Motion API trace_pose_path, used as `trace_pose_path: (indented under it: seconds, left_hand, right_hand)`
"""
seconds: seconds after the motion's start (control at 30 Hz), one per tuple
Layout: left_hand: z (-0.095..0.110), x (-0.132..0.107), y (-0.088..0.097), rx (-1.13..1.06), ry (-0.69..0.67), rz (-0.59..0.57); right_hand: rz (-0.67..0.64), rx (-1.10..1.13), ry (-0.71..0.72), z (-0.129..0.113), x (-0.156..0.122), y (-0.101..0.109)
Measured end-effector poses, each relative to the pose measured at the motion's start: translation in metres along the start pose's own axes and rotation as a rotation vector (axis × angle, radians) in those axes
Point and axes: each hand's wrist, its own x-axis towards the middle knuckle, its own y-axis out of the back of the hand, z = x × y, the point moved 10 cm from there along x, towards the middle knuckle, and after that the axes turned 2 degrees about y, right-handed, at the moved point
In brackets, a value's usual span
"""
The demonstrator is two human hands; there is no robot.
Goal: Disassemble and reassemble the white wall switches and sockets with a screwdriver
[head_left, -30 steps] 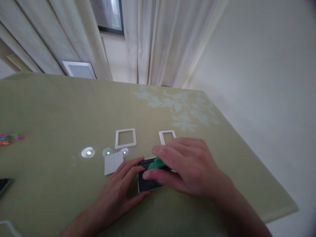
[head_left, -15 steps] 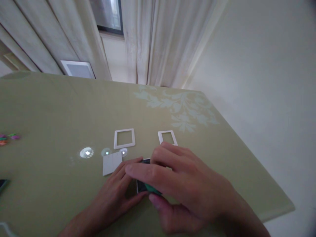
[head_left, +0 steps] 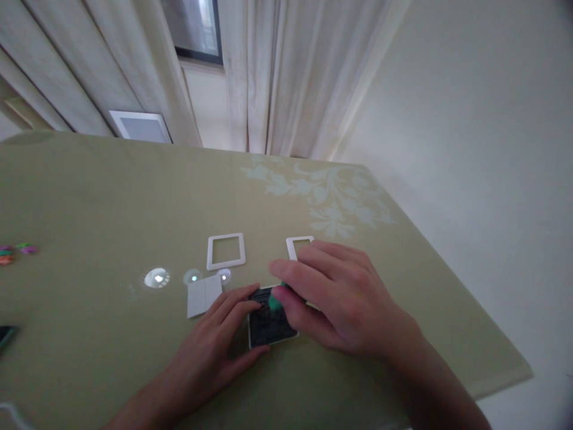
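A square wall switch point(head_left: 273, 327) lies on the table, its black inner side up and a thin white edge around it. My left hand point(head_left: 220, 334) grips its left side, with fingers along the far edge and the thumb at the near edge. Over its right part, my right hand point(head_left: 344, 298) is closed in a pinch around a small green-handled tool point(head_left: 274, 300), which looks like a screwdriver. The fingers hide most of that tool, and its tip cannot be made out. Just left of my left fingers is a white two-part switch panel point(head_left: 203, 297).
Two white square frames lie beyond my hands: a left frame point(head_left: 209, 254) and a right frame point(head_left: 290, 248), partly covered by my right hand. Small coloured pieces point(head_left: 6, 255) and a dark object point(head_left: 6, 334) are at the far left. A wall point(head_left: 492, 179) borders the table's right side.
My right hand has shifted up and to the right, and the green-handled tool with it, so more of the black switch shows. My left hand keeps its place.
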Motion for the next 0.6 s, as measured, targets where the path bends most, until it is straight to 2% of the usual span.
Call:
trace_pose_path:
  seconds: [0.13,0.23,0.33,0.43,0.6]
  left_hand:
    - [0.001,0.0,0.002,0.016,-0.008,0.009]
    - [0.001,0.0,0.006,0.027,-0.017,0.022]
    - [0.004,0.001,0.015,0.007,-0.025,0.078]
    - [0.009,0.004,0.026,-0.099,0.013,0.131]
    - [0.013,0.019,0.031,-0.344,0.086,0.159]
  right_hand:
    - [-0.068,0.283,0.084,-0.012,0.002,-0.005]
    - [-0.026,0.279,0.096,-0.014,0.004,-0.003]
    - [-0.043,0.296,0.082,-0.014,0.005,-0.008]
    - [-0.044,0.423,0.062,-0.015,0.006,-0.011]
    - [-0.022,0.543,0.053,-0.016,0.009,-0.015]
